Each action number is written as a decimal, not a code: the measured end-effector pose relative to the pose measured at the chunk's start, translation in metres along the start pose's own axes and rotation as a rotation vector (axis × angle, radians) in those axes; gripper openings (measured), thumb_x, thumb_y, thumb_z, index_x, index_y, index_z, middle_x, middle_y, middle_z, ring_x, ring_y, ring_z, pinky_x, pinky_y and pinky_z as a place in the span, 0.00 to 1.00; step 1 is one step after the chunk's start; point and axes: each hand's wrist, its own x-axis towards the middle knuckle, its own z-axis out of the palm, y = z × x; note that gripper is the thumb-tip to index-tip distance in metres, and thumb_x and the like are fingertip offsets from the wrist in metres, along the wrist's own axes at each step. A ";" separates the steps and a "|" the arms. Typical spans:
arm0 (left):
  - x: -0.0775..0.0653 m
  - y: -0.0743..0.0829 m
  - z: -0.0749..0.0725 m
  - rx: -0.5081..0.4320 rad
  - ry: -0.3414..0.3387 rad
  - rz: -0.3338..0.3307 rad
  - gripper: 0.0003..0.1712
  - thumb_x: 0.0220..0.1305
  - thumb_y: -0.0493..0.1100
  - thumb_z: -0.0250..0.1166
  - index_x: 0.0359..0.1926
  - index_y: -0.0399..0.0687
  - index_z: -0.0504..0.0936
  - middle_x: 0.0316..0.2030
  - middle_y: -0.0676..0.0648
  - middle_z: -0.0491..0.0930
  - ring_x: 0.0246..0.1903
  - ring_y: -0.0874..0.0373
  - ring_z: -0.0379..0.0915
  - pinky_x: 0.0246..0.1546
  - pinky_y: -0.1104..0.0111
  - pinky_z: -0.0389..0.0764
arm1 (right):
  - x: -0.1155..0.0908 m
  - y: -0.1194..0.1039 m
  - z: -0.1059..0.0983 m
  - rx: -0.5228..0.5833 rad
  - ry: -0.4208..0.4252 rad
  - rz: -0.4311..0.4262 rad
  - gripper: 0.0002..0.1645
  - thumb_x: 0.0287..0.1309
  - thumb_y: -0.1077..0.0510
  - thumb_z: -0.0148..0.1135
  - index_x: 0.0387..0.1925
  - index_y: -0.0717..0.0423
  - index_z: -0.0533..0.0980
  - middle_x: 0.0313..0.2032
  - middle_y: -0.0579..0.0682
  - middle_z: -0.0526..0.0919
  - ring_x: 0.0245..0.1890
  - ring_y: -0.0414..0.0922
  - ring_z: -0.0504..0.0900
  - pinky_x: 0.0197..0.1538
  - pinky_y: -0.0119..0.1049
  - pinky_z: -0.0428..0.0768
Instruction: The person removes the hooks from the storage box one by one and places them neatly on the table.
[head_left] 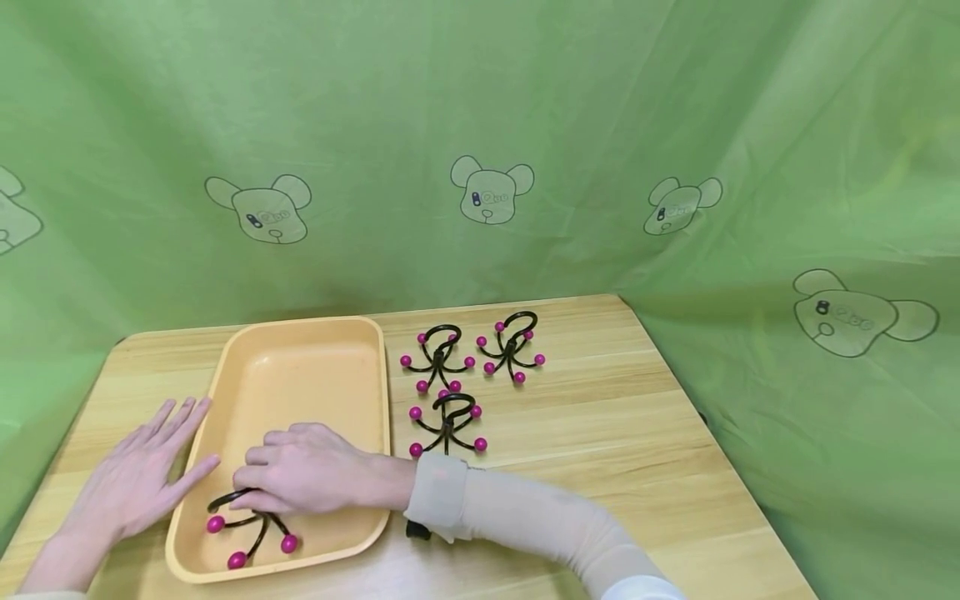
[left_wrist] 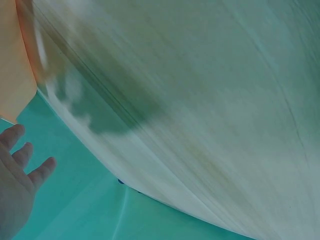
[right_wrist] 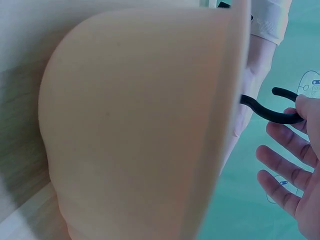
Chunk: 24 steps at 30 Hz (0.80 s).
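My right hand (head_left: 311, 468) reaches over the near part of an orange-tan tray (head_left: 315, 358). Thumb and index finger pinch the curved top of a black claw-shaped hook hanger with pink ball tips (head_left: 260, 527); in the right wrist view the black hook (right_wrist: 275, 116) shows between them, the other fingers spread. Some of its arms are hidden behind that hand. My left hand (head_left: 135, 483) lies at the tray's left side, fingers extended, the fingertips by the rim; the left wrist view shows this hand (left_wrist: 17, 185) holding nothing.
Three similar hook hangers stand right of the tray: one (head_left: 438, 358) at back left, another (head_left: 512, 347) at back right, and a nearer one (head_left: 448, 427) partly behind my right sleeve. A green curtain (head_left: 390, 100) with bear-head prints surrounds the wooden table (head_left: 600, 433).
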 end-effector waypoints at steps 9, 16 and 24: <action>0.001 0.000 -0.001 -0.008 0.001 -0.006 0.49 0.77 0.61 0.58 0.86 0.55 0.44 0.81 0.31 0.58 0.85 0.37 0.41 0.86 0.61 0.25 | -0.007 -0.002 -0.004 -0.035 0.000 -0.012 0.21 0.80 0.33 0.46 0.54 0.28 0.83 0.51 0.26 0.87 0.45 0.27 0.82 0.42 0.18 0.78; 0.003 0.000 -0.002 0.002 0.001 0.004 0.49 0.77 0.61 0.58 0.86 0.53 0.44 0.80 0.31 0.58 0.85 0.38 0.39 0.72 0.85 0.13 | -0.017 -0.005 -0.006 -0.099 0.063 -0.029 0.21 0.79 0.31 0.45 0.49 0.26 0.83 0.48 0.25 0.87 0.43 0.27 0.82 0.41 0.19 0.78; 0.002 0.000 0.000 0.004 0.005 0.002 0.49 0.77 0.61 0.58 0.86 0.54 0.44 0.80 0.31 0.58 0.86 0.41 0.35 0.72 0.84 0.13 | -0.030 -0.005 -0.009 -0.123 0.119 -0.029 0.20 0.78 0.30 0.46 0.44 0.26 0.83 0.42 0.24 0.86 0.41 0.27 0.81 0.41 0.20 0.77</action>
